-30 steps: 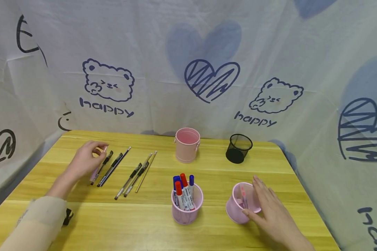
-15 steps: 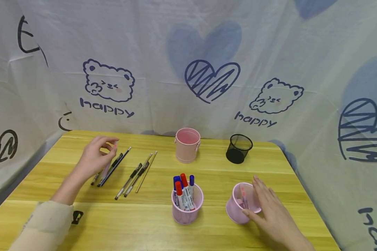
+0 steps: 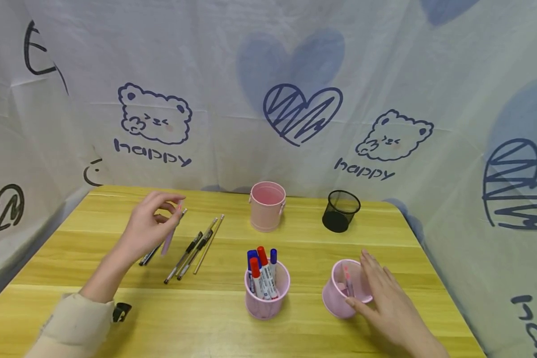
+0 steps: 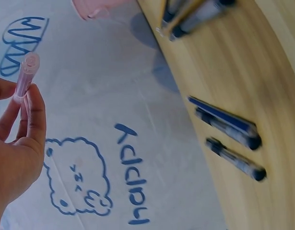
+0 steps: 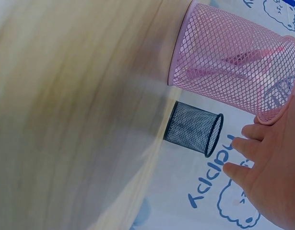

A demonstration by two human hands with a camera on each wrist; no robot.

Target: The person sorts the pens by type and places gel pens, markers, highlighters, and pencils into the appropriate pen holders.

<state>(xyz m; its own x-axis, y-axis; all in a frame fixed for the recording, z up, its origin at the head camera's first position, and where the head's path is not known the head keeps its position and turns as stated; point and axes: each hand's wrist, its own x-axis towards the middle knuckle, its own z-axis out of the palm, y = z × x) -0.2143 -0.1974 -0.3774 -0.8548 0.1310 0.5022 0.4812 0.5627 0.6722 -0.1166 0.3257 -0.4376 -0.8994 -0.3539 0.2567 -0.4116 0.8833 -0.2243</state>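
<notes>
I have the left hand [image 3: 149,223] to the left of the marker cup [image 3: 264,312] and farther back, its grip pinching a pink pen [image 3: 167,242] between thumb and fingers. The pink pen hangs tilted above the tabletop [image 3: 219,325], well apart from the marker cup. Through the left wrist view I make out two black-tipped pens [image 4: 236,159] and a slim blue pencil [image 4: 224,115] lying close together, left of the marker cup. Nearer to the marker cup, still on its left, I see a loose group of pens and pencils [image 3: 194,242]. Red and blue markers [image 3: 266,284] stand in the marker cup itself. To its right, my right hand [image 3: 387,301] rests against the rim of a pink mesh cup [image 3: 334,302], that grip relaxed with the fingers straight; at least one slim pen [image 3: 348,283] leans inside. Behind the marker cup I see a pink pail [image 3: 265,219] standing upright, and behind it to the right a black mesh cup [image 3: 335,221]. Well behind the marker cup hangs a pale cloth [image 3: 210,59] printed with bears and hearts.
</notes>
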